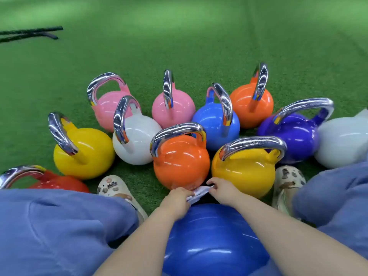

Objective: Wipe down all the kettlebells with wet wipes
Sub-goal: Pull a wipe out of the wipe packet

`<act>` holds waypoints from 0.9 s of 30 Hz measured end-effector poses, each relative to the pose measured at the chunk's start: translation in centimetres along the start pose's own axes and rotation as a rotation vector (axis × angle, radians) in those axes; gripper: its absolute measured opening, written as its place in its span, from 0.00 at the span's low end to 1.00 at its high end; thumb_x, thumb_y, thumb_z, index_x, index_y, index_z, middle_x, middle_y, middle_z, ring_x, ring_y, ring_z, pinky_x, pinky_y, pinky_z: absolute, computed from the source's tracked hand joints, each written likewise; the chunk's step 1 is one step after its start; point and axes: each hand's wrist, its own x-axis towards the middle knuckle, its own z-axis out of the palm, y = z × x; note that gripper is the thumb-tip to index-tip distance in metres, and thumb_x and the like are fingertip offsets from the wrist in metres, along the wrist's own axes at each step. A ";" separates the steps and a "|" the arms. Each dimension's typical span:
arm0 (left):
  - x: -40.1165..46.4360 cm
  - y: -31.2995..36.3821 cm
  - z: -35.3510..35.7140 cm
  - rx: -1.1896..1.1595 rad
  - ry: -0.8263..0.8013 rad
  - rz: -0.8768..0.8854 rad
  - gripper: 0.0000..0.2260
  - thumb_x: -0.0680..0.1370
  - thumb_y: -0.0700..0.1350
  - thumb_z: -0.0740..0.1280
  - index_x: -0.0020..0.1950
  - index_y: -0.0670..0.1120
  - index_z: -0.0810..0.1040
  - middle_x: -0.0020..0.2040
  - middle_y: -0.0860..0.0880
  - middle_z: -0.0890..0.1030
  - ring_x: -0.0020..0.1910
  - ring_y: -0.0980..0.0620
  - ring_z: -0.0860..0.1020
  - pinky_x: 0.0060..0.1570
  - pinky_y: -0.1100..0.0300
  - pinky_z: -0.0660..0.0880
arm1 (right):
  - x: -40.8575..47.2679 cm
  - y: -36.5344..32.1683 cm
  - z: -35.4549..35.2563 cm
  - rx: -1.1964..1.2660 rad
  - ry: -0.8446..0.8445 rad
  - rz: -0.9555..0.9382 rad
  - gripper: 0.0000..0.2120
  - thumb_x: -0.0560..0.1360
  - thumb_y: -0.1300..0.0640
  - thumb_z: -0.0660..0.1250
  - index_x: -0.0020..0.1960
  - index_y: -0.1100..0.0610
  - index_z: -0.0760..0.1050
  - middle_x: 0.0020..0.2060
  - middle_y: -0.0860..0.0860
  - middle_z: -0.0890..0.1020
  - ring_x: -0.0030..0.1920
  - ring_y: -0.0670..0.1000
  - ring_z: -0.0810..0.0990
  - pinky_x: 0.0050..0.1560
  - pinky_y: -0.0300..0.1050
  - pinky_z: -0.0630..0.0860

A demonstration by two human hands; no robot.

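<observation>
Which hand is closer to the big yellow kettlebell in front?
The right hand. It pinches the wet wipe right beside the near yellow kettlebell, at its lower left. The left hand holds the wipe's other end, below the near orange kettlebell.

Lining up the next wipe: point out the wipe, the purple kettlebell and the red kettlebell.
wipe [197, 193]: head view, white sheet between the two hands.
purple kettlebell [292, 136]: head view, middle of its round body.
red kettlebell [59, 183]: head view, top of its body, beside the knee.
</observation>
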 end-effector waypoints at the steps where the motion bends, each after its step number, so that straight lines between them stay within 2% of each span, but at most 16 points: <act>1: 0.4 -0.2 0.3 0.031 -0.044 -0.012 0.17 0.79 0.42 0.60 0.68 0.50 0.71 0.67 0.45 0.69 0.65 0.43 0.68 0.62 0.51 0.68 | 0.3 0.1 0.3 0.019 -0.023 0.008 0.18 0.79 0.59 0.57 0.68 0.57 0.69 0.63 0.56 0.75 0.61 0.54 0.74 0.56 0.39 0.68; 6: 1.6 -1.0 1.4 0.152 -0.236 -0.056 0.19 0.81 0.43 0.54 0.69 0.56 0.69 0.69 0.44 0.65 0.67 0.42 0.65 0.66 0.49 0.65 | 1.1 -0.1 1.2 0.067 -0.124 0.036 0.20 0.80 0.58 0.56 0.72 0.55 0.65 0.68 0.55 0.71 0.65 0.53 0.71 0.60 0.37 0.66; 9: 2.0 -1.2 1.8 0.149 -0.255 -0.041 0.21 0.79 0.41 0.55 0.69 0.58 0.69 0.68 0.46 0.71 0.63 0.44 0.71 0.63 0.51 0.69 | 1.1 -0.1 1.1 0.123 -0.129 0.054 0.20 0.80 0.59 0.55 0.72 0.55 0.65 0.69 0.54 0.70 0.64 0.52 0.71 0.60 0.37 0.65; 12: 2.2 0.0 0.9 0.245 -0.159 -0.061 0.16 0.78 0.37 0.57 0.63 0.48 0.74 0.56 0.42 0.78 0.53 0.40 0.77 0.53 0.51 0.73 | 1.0 0.0 1.2 0.151 -0.121 0.063 0.19 0.80 0.59 0.55 0.71 0.57 0.66 0.64 0.54 0.74 0.49 0.48 0.72 0.49 0.36 0.67; 15: 2.4 0.5 -0.4 0.205 -0.055 -0.110 0.10 0.76 0.36 0.60 0.52 0.46 0.78 0.51 0.43 0.78 0.49 0.40 0.75 0.53 0.56 0.72 | 0.8 0.0 0.8 0.229 -0.084 0.075 0.14 0.80 0.60 0.56 0.64 0.57 0.71 0.48 0.52 0.76 0.35 0.45 0.70 0.34 0.33 0.67; 17: 2.1 0.0 -0.7 0.053 0.087 -0.148 0.13 0.75 0.35 0.62 0.53 0.46 0.82 0.54 0.46 0.80 0.52 0.43 0.77 0.54 0.59 0.72 | 0.3 -0.4 0.4 0.314 -0.022 0.081 0.09 0.79 0.62 0.56 0.52 0.54 0.74 0.45 0.53 0.76 0.39 0.50 0.73 0.38 0.37 0.70; 20: 0.5 0.4 -1.6 -0.282 0.381 -0.179 0.13 0.74 0.34 0.61 0.47 0.45 0.84 0.49 0.50 0.83 0.48 0.51 0.78 0.48 0.64 0.71 | -0.7 -1.3 -0.4 0.383 0.075 0.039 0.10 0.78 0.62 0.58 0.41 0.51 0.71 0.49 0.58 0.78 0.48 0.54 0.77 0.41 0.41 0.69; 23: -1.2 2.1 -3.3 -0.662 0.561 -0.181 0.09 0.74 0.34 0.65 0.43 0.44 0.84 0.43 0.51 0.82 0.43 0.55 0.76 0.46 0.66 0.68 | -2.1 -2.7 -1.0 0.422 0.169 -0.041 0.08 0.77 0.61 0.60 0.42 0.52 0.73 0.47 0.53 0.77 0.51 0.53 0.77 0.43 0.37 0.70; 25: -1.9 3.7 -4.6 -0.887 0.605 -0.168 0.09 0.73 0.33 0.67 0.41 0.45 0.83 0.41 0.52 0.81 0.44 0.55 0.76 0.47 0.65 0.69 | -2.8 -3.8 -1.4 0.438 0.237 -0.081 0.02 0.77 0.60 0.63 0.47 0.54 0.73 0.48 0.51 0.78 0.51 0.50 0.77 0.41 0.32 0.69; 27: -2.3 5.1 -5.7 -1.127 0.596 -0.146 0.09 0.74 0.31 0.65 0.42 0.44 0.81 0.40 0.52 0.79 0.44 0.54 0.76 0.45 0.65 0.72 | -3.2 -5.0 -1.9 0.377 0.312 -0.123 0.05 0.75 0.56 0.67 0.49 0.54 0.72 0.49 0.51 0.77 0.48 0.48 0.76 0.40 0.30 0.69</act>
